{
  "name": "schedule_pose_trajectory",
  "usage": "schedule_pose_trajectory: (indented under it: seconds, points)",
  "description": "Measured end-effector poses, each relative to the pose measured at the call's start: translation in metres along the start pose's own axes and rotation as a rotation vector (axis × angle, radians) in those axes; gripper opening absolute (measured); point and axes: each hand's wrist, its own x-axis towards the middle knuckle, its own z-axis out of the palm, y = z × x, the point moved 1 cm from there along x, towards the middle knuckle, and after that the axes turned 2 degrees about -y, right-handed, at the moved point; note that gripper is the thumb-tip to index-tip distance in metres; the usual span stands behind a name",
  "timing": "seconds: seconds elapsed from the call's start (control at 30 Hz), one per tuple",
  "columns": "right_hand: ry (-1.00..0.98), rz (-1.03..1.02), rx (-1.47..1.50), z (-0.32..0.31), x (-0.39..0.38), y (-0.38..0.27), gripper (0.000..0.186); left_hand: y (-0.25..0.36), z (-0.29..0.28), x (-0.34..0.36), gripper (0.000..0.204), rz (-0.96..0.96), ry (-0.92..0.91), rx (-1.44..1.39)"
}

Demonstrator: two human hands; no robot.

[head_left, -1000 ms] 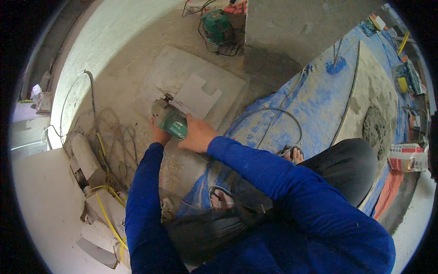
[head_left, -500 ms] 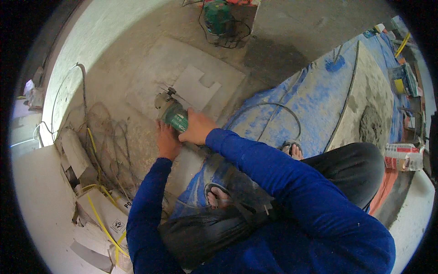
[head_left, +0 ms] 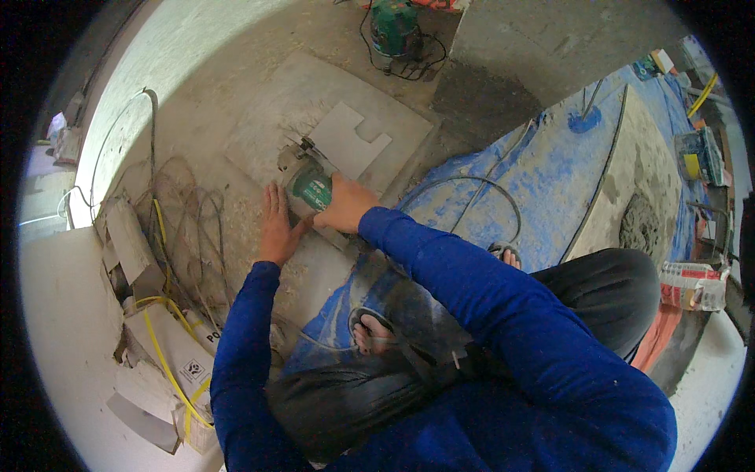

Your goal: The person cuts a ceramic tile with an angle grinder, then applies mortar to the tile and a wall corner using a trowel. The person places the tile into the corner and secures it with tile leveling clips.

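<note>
My right hand [head_left: 346, 204] grips a green angle grinder [head_left: 308, 182] from the right, its metal head pointing up-left toward a pale cut piece [head_left: 338, 138] with a notched edge. That piece lies on a larger grey, dusty slab [head_left: 275, 94] on the floor. My left hand [head_left: 281, 224] has its fingers stretched out just left of the grinder, apparently resting on the slab; its thumb is near the tool's body, and whether it touches is unclear. The grinder's disc is hard to make out.
Tangled cables [head_left: 197, 204] and cardboard [head_left: 153, 354] lie left. A green machine [head_left: 393, 27] stands behind, beside a concrete block [head_left: 543, 39]. Blue sheeting [head_left: 511, 181], a board with mortar [head_left: 637, 220] and a bag [head_left: 692, 285] are right. My sandaled feet [head_left: 370, 334] are below.
My left hand has come out from beneath the grinder and now lies farther up along its left side, fingers straightened. My right hand still holds the grinder, which has shifted slightly in view.
</note>
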Motion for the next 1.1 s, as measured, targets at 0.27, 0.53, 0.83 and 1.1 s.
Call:
schedule_pose_trajectory:
  seconds: [0.27,0.53,0.83,1.1]
  points:
    - [-0.006,-0.008,0.012,-0.002,0.000,0.001,0.086,0.004,-0.006,0.003,0.102,-0.067,-0.092,0.070]
    - [-0.037,0.020,-0.002,-0.003,0.001,0.001,0.089,0.003,-0.004,0.002,0.106,-0.057,-0.097,0.049]
    - [-0.053,-0.004,0.036,-0.009,-0.003,0.002,0.096,0.006,-0.004,0.003,0.108,-0.053,-0.079,0.067]
    - [-0.062,-0.010,0.022,-0.011,-0.005,0.005,0.094,0.014,-0.011,0.004,0.104,-0.106,-0.126,0.051]
